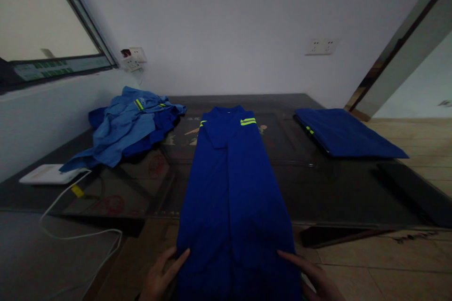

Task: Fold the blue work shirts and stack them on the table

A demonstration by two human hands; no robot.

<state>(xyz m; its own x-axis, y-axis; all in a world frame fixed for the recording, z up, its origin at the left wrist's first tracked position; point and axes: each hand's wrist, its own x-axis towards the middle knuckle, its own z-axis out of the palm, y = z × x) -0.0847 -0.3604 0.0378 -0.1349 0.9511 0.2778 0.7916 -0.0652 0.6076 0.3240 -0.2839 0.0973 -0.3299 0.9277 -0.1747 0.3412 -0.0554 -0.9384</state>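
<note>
A dark blue work jacket [247,188] lies lengthwise before me, folded into a long strip with its collar at the far end. Yellow-green stripes cross it near the shoulders, and one sleeve end is folded over below the collar. Its near part reaches past the table's front edge. At the left side of that part, my left hand [160,273] grips the cloth edge, a fingertip on top. My right hand [314,275] has the opposite edge, index finger over the fabric. The undersides of both grips are hidden.
Light and dark blue garments lie in a crumpled pile [123,122] at the back left of the dark table [282,197]. A white device [49,174] with a cable is in front of it. On the right are a folded blue garment [349,131] and a flat black object [416,193].
</note>
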